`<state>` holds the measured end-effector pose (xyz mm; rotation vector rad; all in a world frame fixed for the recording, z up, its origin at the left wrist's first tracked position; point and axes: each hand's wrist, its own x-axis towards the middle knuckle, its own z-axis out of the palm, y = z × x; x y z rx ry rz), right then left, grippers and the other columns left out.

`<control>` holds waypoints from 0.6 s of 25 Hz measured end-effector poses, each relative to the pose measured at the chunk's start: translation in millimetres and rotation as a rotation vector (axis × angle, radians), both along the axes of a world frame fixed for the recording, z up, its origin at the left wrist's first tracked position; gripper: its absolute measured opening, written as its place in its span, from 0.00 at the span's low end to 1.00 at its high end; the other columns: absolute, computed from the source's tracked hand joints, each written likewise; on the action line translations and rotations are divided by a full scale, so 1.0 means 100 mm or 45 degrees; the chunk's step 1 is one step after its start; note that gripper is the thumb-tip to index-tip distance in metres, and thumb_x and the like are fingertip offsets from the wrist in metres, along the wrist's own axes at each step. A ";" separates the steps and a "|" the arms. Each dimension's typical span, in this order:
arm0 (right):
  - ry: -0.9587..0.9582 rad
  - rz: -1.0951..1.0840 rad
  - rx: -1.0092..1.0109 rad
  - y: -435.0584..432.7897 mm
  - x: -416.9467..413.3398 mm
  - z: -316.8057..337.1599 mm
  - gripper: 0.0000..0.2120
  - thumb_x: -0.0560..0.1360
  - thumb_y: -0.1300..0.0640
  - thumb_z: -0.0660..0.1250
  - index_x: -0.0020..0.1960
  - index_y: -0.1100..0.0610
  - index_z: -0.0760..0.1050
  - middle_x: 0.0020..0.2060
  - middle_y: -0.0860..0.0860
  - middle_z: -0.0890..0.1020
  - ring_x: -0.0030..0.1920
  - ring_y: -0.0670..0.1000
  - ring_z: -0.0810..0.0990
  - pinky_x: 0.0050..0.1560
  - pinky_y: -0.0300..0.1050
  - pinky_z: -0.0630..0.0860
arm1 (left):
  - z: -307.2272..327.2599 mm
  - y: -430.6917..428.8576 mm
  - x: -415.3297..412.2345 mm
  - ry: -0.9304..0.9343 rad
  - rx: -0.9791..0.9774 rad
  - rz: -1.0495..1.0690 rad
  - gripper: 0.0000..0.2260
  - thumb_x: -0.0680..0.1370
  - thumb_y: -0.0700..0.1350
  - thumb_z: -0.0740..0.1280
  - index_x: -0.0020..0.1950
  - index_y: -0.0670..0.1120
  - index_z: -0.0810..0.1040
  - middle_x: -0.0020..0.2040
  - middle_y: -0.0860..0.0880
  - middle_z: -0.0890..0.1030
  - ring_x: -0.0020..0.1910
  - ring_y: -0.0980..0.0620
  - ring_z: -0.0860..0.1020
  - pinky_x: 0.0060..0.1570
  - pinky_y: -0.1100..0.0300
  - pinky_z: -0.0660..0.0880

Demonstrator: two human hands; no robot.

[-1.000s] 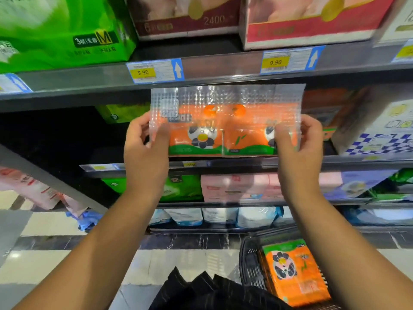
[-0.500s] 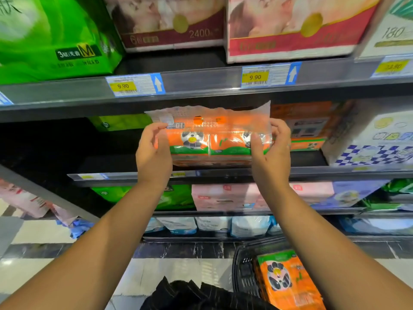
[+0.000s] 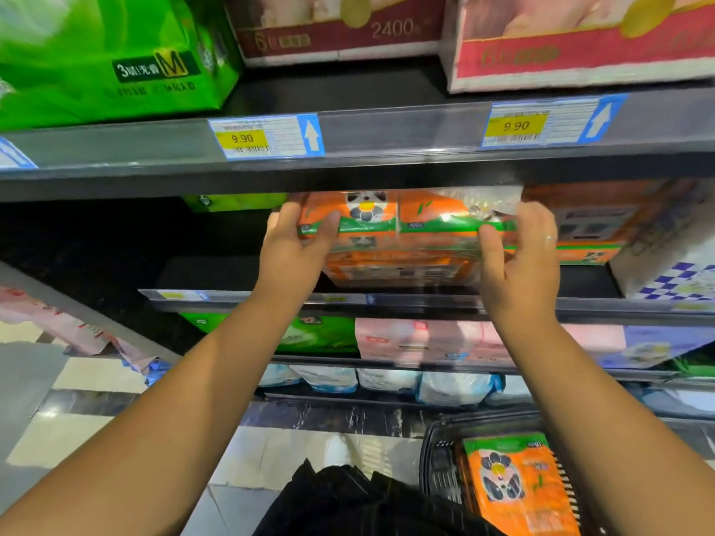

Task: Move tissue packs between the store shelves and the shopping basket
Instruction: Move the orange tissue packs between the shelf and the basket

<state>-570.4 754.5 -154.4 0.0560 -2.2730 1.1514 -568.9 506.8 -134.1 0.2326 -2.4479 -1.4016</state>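
An orange tissue pack [image 3: 402,216] with a panda print and a green band lies inside the middle shelf [image 3: 240,299], on top of another orange pack [image 3: 398,266]. My left hand [image 3: 296,249] grips its left end and my right hand [image 3: 520,257] grips its right end, by the clear plastic flap. Both arms reach forward into the shelf. Low at the right, a black wire shopping basket [image 3: 439,464] stands on the floor with one more orange panda pack [image 3: 518,485] in it.
The upper shelf edge [image 3: 387,148] with 9.90 price tags hangs just above the pack. Green [image 3: 104,59] and red packs [image 3: 580,44] stand on top. An orange box [image 3: 592,222] and a blue-checked pack [image 3: 673,265] sit to the right. Lower shelves hold pink, green and white packs.
The pack was held upright in front of the shelf; both hands have pushed it forward and tipped it flat onto the orange pack inside the middle shelf.
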 end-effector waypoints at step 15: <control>-0.289 -0.071 -0.069 -0.14 -0.24 -0.27 0.43 0.70 0.55 0.76 0.77 0.56 0.54 0.69 0.57 0.69 0.64 0.56 0.72 0.57 0.48 0.73 | -0.33 0.08 -0.26 -0.078 0.084 0.048 0.43 0.68 0.48 0.78 0.75 0.52 0.55 0.59 0.54 0.76 0.60 0.56 0.75 0.60 0.63 0.70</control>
